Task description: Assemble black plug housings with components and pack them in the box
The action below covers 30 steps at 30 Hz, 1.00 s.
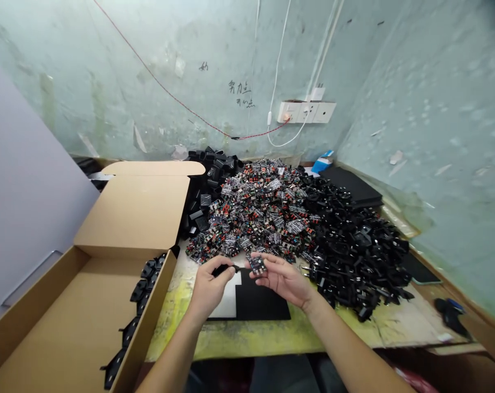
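Note:
My left hand [211, 285] is closed around a small black plastic part [221, 269], most of it hidden by the fingers. Just to its right, my right hand [280, 277] pinches a small circuit board [257, 265] between thumb and fingers, its component side showing. The two held pieces are close together, over a black mat [261, 303] and a white sheet [227, 300]. Behind the hands rises a big heap of circuit boards [259, 210]. Black plug parts with metal pins [353, 251] are piled to the right, and black housings [206, 202] lie at the back left.
An open cardboard box [83, 273] stands at the left, with several black parts [128, 330] along its right wall. Black sheets [349, 185] and a blue-white packet [323, 162] are at the back right. A power strip [306, 112] is on the wall.

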Tool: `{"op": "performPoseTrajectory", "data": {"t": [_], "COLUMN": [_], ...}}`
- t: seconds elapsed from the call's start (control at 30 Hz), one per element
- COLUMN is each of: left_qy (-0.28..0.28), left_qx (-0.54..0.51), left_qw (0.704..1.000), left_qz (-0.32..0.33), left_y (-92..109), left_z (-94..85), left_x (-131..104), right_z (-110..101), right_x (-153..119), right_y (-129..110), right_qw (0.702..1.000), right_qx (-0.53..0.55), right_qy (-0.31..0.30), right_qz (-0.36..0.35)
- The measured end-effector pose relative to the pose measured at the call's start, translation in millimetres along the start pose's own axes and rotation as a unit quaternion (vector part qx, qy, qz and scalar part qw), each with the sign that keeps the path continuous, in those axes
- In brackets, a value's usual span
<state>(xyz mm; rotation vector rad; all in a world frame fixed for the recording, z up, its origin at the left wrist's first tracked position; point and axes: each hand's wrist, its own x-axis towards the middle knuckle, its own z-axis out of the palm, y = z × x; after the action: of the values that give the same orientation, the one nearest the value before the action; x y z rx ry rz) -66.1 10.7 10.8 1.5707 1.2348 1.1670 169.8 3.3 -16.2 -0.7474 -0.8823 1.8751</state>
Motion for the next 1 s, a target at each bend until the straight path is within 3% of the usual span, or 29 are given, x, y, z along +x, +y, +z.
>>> {"op": "performPoseTrajectory", "data": {"t": [0.27, 0.47, 0.7, 0.9, 1.0], "left_qy": [-0.102, -0.132, -0.101, -0.03, -0.008], "left_qx": [0.065, 0.103, 0.176, 0.294, 0.311], "left_qw": [0.99, 0.981, 0.964, 0.908, 0.895], "left_qz": [0.067, 0.097, 0.17, 0.296, 0.319], "left_y": [32, 37, 24, 20, 16], "left_z": [2.7, 13.6, 24.4, 33.6, 36.7], "left_x": [6, 4, -4, -14, -17], "right_z": [-2, -4, -3, -3, 0], "right_x": [-2, -1, 0, 1, 2], "right_y": [9, 16, 18, 21, 20], "right_qw": [0.999, 0.999, 1.0, 0.999, 0.999], "right_qx": [0.031, 0.025, 0.017, 0.029, 0.04], "right_qy": [-0.014, -0.021, -0.005, 0.02, 0.027], "right_qz": [0.01, -0.001, -0.008, 0.008, 0.011]}}
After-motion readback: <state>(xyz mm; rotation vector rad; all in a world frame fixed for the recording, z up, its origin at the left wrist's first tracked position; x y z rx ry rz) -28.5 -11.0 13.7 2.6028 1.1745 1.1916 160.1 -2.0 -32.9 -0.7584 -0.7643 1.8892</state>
